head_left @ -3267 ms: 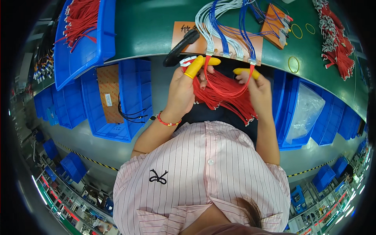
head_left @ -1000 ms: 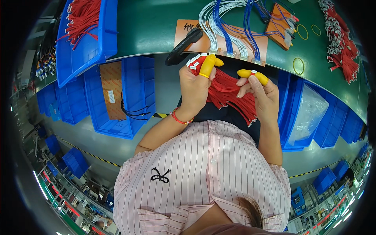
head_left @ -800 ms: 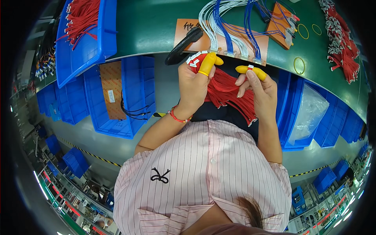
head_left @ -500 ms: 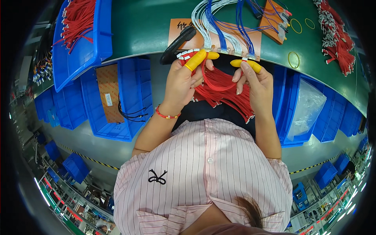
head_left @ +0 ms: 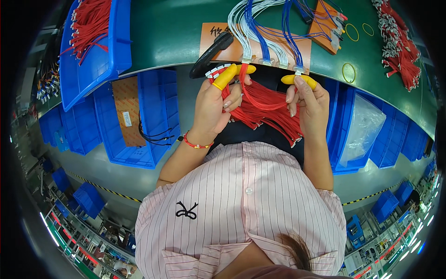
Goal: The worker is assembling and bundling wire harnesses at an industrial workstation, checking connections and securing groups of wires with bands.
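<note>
My left hand [head_left: 208, 109], with yellow finger cots on thumb and forefinger, is closed on a small bunch of red cables [head_left: 228, 95] whose white connectors [head_left: 217, 70] stick out above the fingers. One red cable loops from under a white-wire connector [head_left: 246, 59] across to my right hand [head_left: 310, 95]. That hand, also in yellow finger cots, pinches the cable's other end just below a blue-wire connector [head_left: 298, 71] at the front edge of an orange board [head_left: 303, 46]. My fingers partly hide the cable ends. More red cables [head_left: 272, 104] lie across my lap.
A black curved handle [head_left: 211, 55] lies on the board's left edge. At left, a blue bin [head_left: 121, 51] holds red cables; another red bundle [head_left: 402, 60] lies on the green bench [head_left: 162, 37] at right. Yellow rings [head_left: 348, 72] lie there. Blue bins [head_left: 162, 116] stand below.
My right hand has shifted slightly right and down, my left slightly left and down. The red cable's end now shows at the white-wire connector, uncovered by the left fingers.
</note>
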